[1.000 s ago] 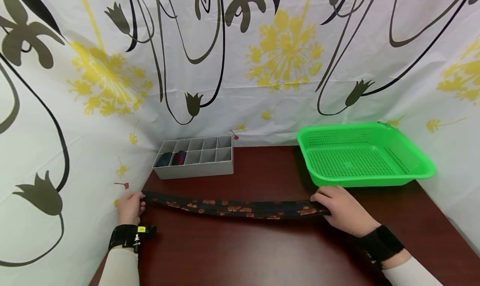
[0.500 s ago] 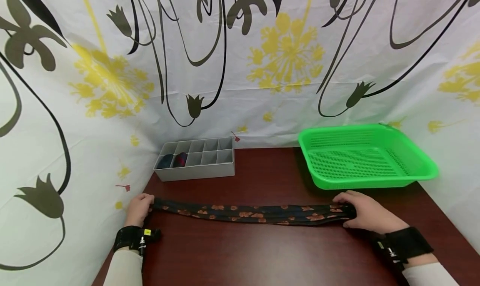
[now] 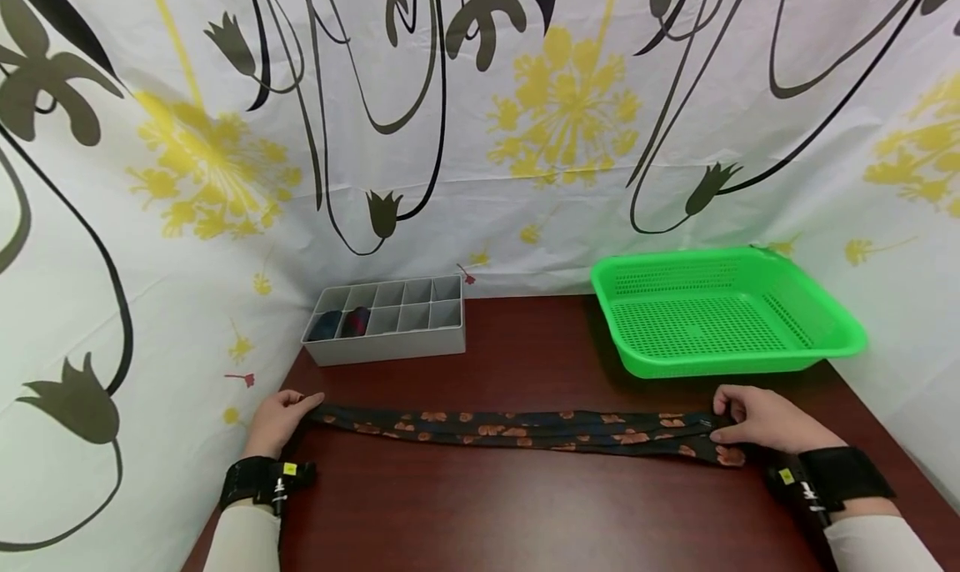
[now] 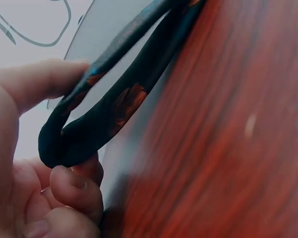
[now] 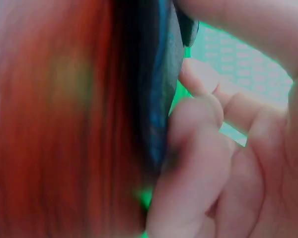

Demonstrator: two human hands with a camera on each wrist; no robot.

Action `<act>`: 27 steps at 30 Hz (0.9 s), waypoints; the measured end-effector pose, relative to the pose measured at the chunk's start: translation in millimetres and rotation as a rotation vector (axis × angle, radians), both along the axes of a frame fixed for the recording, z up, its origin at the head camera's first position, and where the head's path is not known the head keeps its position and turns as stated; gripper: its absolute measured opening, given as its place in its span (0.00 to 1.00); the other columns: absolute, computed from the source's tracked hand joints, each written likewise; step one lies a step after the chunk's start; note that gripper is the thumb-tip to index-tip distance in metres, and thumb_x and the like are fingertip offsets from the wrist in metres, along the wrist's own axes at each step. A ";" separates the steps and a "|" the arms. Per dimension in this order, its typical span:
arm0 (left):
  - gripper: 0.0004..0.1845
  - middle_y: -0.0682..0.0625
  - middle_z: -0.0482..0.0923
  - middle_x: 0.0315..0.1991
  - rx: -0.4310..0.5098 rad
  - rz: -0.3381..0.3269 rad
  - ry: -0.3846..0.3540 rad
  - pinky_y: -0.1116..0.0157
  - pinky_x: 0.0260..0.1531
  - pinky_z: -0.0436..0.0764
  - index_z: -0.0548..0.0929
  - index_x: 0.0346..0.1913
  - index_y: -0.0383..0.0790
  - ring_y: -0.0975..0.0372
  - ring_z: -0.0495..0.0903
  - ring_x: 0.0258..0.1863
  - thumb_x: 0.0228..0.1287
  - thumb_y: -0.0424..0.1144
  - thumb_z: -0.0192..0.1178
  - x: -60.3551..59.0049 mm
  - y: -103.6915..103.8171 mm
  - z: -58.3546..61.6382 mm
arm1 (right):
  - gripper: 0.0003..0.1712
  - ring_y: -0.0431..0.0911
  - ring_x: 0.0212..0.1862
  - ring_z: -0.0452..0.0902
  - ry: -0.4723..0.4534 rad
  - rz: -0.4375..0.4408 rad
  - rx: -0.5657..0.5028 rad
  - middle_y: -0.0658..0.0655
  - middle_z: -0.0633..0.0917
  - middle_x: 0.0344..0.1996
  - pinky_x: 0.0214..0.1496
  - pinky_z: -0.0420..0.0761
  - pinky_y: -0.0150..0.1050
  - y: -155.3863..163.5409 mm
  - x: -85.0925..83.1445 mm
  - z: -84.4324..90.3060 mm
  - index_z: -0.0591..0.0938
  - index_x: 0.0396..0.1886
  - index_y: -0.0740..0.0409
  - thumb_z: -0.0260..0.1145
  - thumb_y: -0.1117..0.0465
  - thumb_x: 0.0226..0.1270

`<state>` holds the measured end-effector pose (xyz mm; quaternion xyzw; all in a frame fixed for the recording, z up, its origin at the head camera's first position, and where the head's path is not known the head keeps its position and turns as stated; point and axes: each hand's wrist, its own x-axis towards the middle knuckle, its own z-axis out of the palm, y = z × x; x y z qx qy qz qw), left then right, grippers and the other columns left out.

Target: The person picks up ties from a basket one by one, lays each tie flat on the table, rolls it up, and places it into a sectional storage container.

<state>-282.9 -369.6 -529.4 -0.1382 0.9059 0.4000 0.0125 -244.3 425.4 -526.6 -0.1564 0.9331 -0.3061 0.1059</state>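
A long dark necktie (image 3: 525,429) with orange flowers lies stretched across the dark red table (image 3: 525,505). My left hand (image 3: 281,418) pinches its left end, which in the left wrist view is the folded end of the tie (image 4: 94,119) looped between thumb and fingers. My right hand (image 3: 757,418) grips the tie's right end; close up, the dark fabric (image 5: 154,99) runs along my curled fingers (image 5: 198,148).
A grey divider box (image 3: 386,318) with rolled dark items in its left cells stands at the back left. A green perforated basket (image 3: 720,313) sits at the back right, just beyond my right hand. A flowered curtain (image 3: 480,122) encloses the table.
My right hand has slid rightward along the table, pulling the tie out longer and flatter. The left hand has stayed at the left end.
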 end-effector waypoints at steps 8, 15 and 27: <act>0.28 0.52 0.76 0.30 0.020 -0.030 -0.006 0.63 0.34 0.73 0.81 0.43 0.36 0.59 0.75 0.33 0.70 0.63 0.66 1.6 -0.7 1.3 | 0.17 0.39 0.22 0.70 -0.116 -0.106 -0.034 0.51 0.79 0.26 0.25 0.75 0.37 -7.5 0.2 3.7 0.83 0.46 0.54 0.71 0.45 0.74; 0.25 0.54 0.87 0.41 0.167 -0.072 -0.041 0.67 0.36 0.82 0.82 0.61 0.31 0.67 0.86 0.33 0.77 0.51 0.62 -3.7 -12.1 -4.0 | 0.13 0.37 0.27 0.73 0.051 -0.197 0.111 0.46 0.84 0.27 0.34 0.71 0.37 -19.3 2.8 7.0 0.86 0.35 0.48 0.77 0.46 0.67; 0.19 0.54 0.82 0.33 0.164 -0.125 -0.019 0.67 0.31 0.80 0.81 0.61 0.27 0.65 0.79 0.28 0.74 0.35 0.62 -1.7 -11.9 -2.3 | 0.16 0.39 0.25 0.71 -0.156 -0.300 -0.086 0.50 0.74 0.23 0.29 0.77 0.35 -8.7 5.5 15.9 0.70 0.24 0.54 0.63 0.62 0.73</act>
